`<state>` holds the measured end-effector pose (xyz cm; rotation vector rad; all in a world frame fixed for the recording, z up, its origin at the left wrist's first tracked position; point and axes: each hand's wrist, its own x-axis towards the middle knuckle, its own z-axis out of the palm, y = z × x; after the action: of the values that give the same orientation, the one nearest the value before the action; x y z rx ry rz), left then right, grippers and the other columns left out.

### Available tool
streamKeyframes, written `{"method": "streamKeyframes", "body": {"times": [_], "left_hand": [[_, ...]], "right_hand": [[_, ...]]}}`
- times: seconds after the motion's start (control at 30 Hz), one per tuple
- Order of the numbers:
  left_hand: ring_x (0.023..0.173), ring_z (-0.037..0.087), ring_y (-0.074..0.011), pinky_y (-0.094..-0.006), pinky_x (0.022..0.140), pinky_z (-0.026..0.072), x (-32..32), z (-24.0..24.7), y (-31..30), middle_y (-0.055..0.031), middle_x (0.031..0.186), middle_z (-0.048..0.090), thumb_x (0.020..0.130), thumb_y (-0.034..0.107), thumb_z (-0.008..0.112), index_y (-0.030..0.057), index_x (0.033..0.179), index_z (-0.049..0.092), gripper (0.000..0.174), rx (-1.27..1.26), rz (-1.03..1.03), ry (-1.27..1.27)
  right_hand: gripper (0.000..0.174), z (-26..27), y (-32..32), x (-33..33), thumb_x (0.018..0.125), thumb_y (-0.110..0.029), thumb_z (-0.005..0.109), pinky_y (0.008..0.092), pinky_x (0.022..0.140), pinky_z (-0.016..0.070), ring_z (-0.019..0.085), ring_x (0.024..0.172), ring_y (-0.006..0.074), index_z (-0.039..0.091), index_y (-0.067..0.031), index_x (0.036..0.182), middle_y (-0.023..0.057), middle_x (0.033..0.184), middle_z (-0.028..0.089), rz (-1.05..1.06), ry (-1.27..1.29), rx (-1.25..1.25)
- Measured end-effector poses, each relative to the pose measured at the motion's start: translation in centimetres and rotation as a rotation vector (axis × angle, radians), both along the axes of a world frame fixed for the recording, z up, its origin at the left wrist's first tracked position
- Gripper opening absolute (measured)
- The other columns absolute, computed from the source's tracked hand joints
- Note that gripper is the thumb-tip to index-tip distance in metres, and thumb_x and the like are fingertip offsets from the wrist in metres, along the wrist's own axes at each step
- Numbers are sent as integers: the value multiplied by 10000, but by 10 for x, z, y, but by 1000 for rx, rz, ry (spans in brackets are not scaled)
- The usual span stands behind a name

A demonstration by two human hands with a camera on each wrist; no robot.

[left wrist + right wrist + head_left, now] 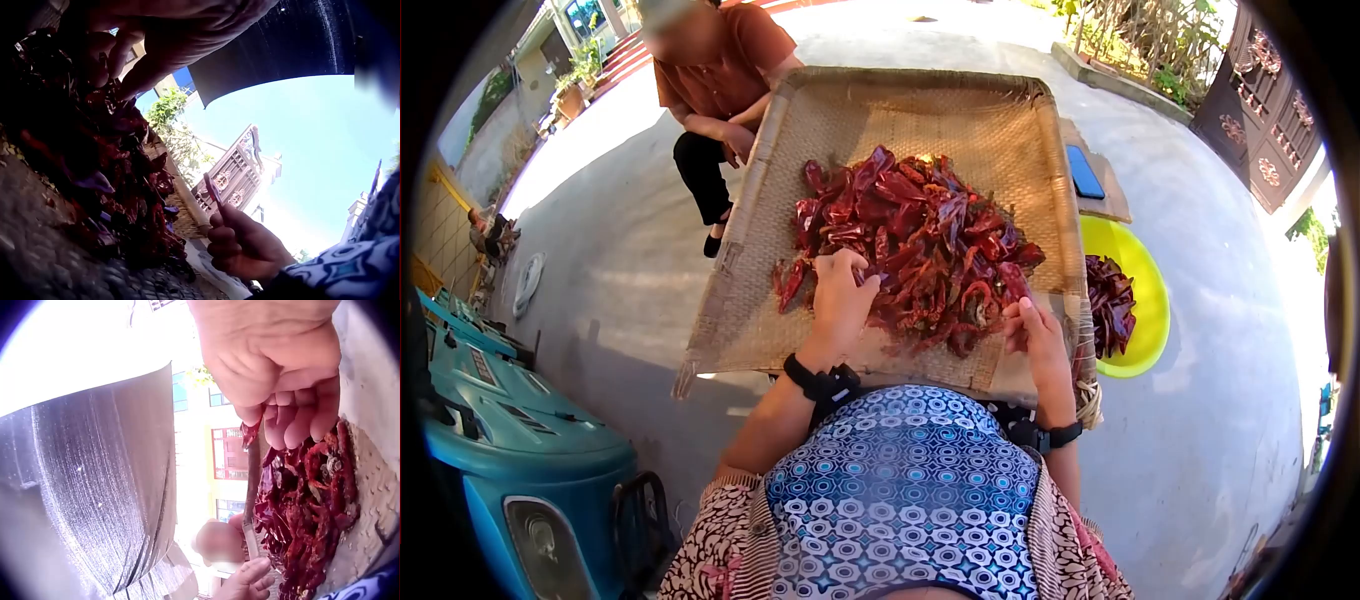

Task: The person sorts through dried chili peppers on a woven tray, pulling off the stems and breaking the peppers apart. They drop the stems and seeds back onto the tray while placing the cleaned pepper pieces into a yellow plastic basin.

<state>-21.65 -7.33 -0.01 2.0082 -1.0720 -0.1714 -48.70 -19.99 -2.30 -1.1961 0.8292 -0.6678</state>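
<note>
A heap of dried red chilies (920, 240) lies in a large woven bamboo tray (820, 110). My right hand (1037, 335) is raised at the heap's right edge, pinching a dried chili (1013, 283) between thumb and fingers. That chili (213, 189) points upward in the left wrist view. At the near left of the heap, my left hand (843, 300) has its fingers bent down over the chilies, with a dark red chili (860, 277) between thumb and fingers. The left fingertips are partly hidden among the peppers and in shadow in the left wrist view.
Right of the tray sits a yellow-green basin (1155, 310) holding more dark red chilies. A blue phone-like slab (1085, 172) lies on a board beside the tray. Another person (730, 60) crouches at the far left corner. A teal vehicle (540, 430) stands at left.
</note>
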Motion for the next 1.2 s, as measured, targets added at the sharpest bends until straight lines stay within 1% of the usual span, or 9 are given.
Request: {"method": "streamKeyframes", "body": {"times": [0.1,0.17,0.2,0.33,0.43,0.6,0.93,1.1,1.2], "left_hand": [[922,595,-258,-355,817,491,20,-8,3,-137,1037,557,830,166,682,70,996,598,209,111,19,119],[879,616,-250,-360,807,494,25,-3,2,-122,962,615,827,178,686,52,943,633,179,146,-58,535],[780,629,-217,-347,726,512,25,-9,1,-98,870,656,832,187,685,30,882,660,167,85,-6,433],[764,608,-138,-275,628,495,20,-10,2,-73,865,632,856,137,669,31,926,646,128,-60,-62,175],[700,559,-69,-240,601,476,-3,10,3,-20,827,599,889,89,653,43,1035,612,159,-110,-270,538],[698,579,-81,-224,569,486,-35,20,3,-21,843,586,907,57,619,42,1095,551,201,39,-526,686],[748,638,-123,-241,568,508,-29,1,2,-60,910,628,892,89,631,43,1124,539,254,178,-591,835],[739,618,-151,-270,625,504,7,-4,4,-64,880,638,873,123,658,27,1109,581,267,-43,-395,478],[812,623,-243,-353,719,509,43,9,17,-114,969,615,800,143,706,38,1061,619,295,56,-16,136]], "right_hand": [[352,-9,-18,-14,1000,-409,489,246,582,443,552,619,98,609,-85,1068,-5,819,616,-333,-507,189],[319,-9,-22,-20,1002,-373,495,249,595,443,554,638,94,600,-91,1109,-11,850,615,-361,-472,224],[306,-10,-21,-22,1003,-355,498,250,601,442,555,647,91,595,-93,1130,-14,865,615,-376,-454,243],[244,-13,-9,-9,995,-258,535,236,613,481,591,679,81,587,-87,1161,19,902,660,-38,-76,-6],[264,8,10,11,996,-287,538,230,592,486,606,669,88,593,-85,1157,28,906,664,190,-12,-62],[306,19,27,33,1006,-282,523,238,634,507,631,697,121,552,-30,1178,66,899,661,462,11,-23],[228,-1,28,35,974,-233,573,208,628,491,586,680,67,584,-51,1112,12,864,645,538,31,-79],[197,7,12,16,971,-231,570,229,601,480,599,665,87,582,-68,1081,33,858,656,185,63,-16],[214,5,-9,-4,977,-273,562,239,598,473,587,655,96,584,-89,1083,33,857,654,-123,-178,-5]]}}
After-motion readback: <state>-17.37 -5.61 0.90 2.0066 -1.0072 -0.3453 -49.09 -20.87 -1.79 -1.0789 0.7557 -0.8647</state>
